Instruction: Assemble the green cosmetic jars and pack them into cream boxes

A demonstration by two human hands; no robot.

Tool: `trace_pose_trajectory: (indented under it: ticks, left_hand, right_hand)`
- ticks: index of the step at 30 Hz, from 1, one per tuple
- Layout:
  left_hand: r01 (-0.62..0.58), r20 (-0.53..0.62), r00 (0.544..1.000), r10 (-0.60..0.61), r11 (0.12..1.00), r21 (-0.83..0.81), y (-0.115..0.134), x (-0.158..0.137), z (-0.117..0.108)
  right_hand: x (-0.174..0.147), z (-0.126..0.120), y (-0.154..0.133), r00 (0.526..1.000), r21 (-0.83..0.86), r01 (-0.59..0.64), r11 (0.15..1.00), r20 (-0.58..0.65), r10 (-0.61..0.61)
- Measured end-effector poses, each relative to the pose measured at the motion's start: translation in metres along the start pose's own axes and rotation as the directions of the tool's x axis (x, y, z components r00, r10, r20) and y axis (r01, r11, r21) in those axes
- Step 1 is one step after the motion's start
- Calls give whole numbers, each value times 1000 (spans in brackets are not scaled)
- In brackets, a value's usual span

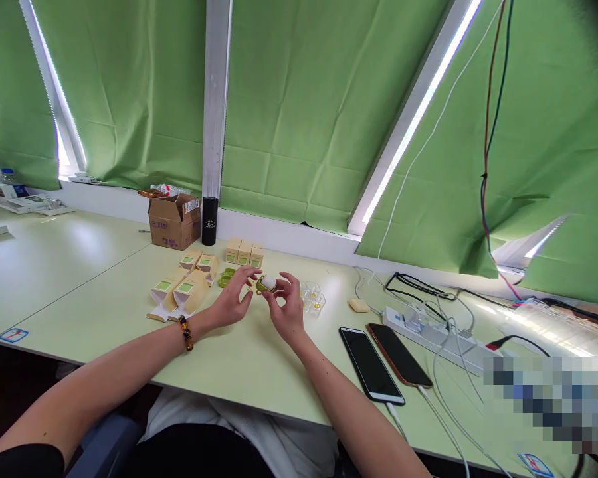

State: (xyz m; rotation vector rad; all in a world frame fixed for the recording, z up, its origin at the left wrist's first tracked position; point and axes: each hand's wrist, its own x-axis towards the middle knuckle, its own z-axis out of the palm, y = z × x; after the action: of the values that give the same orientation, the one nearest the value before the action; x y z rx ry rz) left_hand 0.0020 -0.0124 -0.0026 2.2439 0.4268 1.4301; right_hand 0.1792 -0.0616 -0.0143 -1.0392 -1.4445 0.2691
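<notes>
Olive-green and glossy, a small case (260,286) with a rounded white piece (268,283) set in it sits above the table (259,362) near the middle of the head view, pinched between the thumb and fingers of the right hand (286,304). The left hand (235,297) is open beside it, fingers loosely bent and thumb apart, with nothing seen in its grasp; whether a fingertip brushes the case is too small to tell. Round, shiny beads in amber and black make up the bracelet (185,333) on the left wrist. The tabletop is smooth and pale green. Behind the left hand lie green moulded pieces (226,277), partly covered by it, and farther back stands a row of square tan boxes (244,253). More card boxes (192,289) lie to the left, some with flaps spread, near a brown carton (172,222) and a black cylinder (209,221). Clear plastic pieces (313,299) with yellowish spots sit just beyond the right hand, partly hidden by it. A beige pad (359,305), two flat phones (372,365) and a white power strip (436,342) tangled with cables crowd the right side, under creased green curtains (319,113).
</notes>
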Motion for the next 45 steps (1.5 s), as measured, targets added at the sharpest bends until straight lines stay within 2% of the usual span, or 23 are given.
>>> trace_pose_trajectory:
  ticks: [3, 7, 12, 15, 18, 21, 28, 31, 35, 39, 41, 45]
  left_hand:
    - [-138, 24, 990, 136, 972, 191, 3, -1, 0]
    - [-231, 83, 973, 216, 917, 326, 4, -3, -1]
    - [-259, 117, 966, 231, 879, 401, 4, -2, -3]
    - [-281, 167, 959, 231, 862, 421, 6, -1, -5]
    - [-269, 187, 960, 207, 867, 421, 8, -1, -5]
    - [-206, 149, 976, 158, 893, 401, 8, -1, -4]
    - [-81, 101, 993, 53, 952, 294, 2, 0, -1]
    - [40, -3, 999, -41, 976, 213, -5, 2, 2]
    - [236, -84, 968, -238, 971, -36, -20, 3, 6]
    - [351, -71, 924, -376, 907, -233, -30, 6, 7]
    - [370, -71, 913, -401, 889, -269, -30, 8, 6]
    - [386, -70, 905, -421, 878, -283, -22, 11, 2]
  right_hand:
    - [0, 1, -2, 1000, 16, 0, 1000, 21, -1]
    - [1, 0, -6, 999, 87, -21, 996, 37, 18]
    - [2, 0, -7, 992, 213, -118, 970, 58, 108]
    - [3, 1, -4, 985, 223, -161, 961, 93, 143]
    - [3, 0, -1, 981, 223, -180, 958, 108, 159]
    - [3, -3, -2, 982, 277, -181, 944, 96, 160]
    - [2, -3, -6, 992, 308, -114, 944, 89, 91]
    - [8, -7, -4, 997, 224, -80, 971, 1, 82]
    - [28, -33, 6, 984, -41, -101, 994, -148, 94]
    - [50, -74, 23, 976, -354, -166, 920, -192, 102]
    - [54, -89, 32, 985, -536, -170, 827, -127, 120]
    - [51, -101, 46, 978, -759, -33, 650, 109, 176]
